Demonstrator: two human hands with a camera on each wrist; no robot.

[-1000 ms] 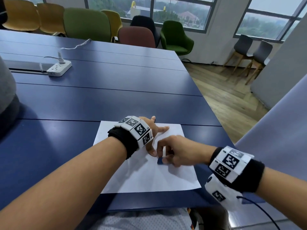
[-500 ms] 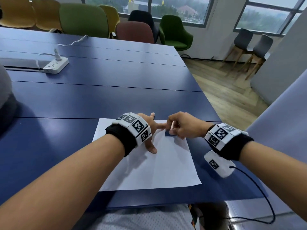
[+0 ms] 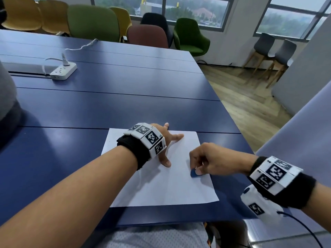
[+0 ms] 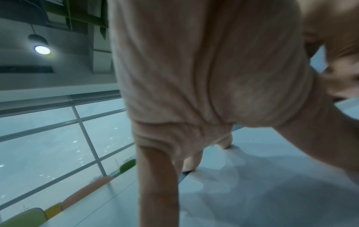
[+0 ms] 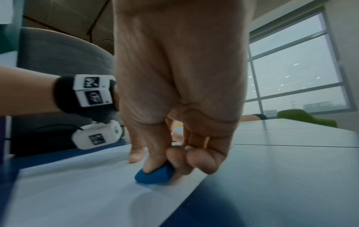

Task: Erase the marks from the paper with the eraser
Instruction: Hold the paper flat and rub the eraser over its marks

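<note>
Far off to the left on the blue counter [image 3: 125,97] sits a white power strip [image 3: 63,72] with a cable plugged in. Nearer the person lies the white paper [image 3: 161,190], square to the counter's near edge. The left hand [image 3: 162,140] rests flat on the sheet's upper part, its fingers [image 3: 176,137] spread and straight, the thumb pointing back toward the person; it presses the sheet down and grips nothing. To the right of it, apart from the thumb, the right hand [image 3: 213,161] bends down over the paper near the right edge. Its fingers [image 5: 155,159] are curled, thumb and forefinger pinching a small blue eraser [image 5: 154,175], whose rounded end touches the sheet. The eraser pokes out just below the fingertips, on the side toward the person. I can make out no marks on the paper from here. Beyond the counter stand coloured chairs [image 3: 93,20] below the windows.
</note>
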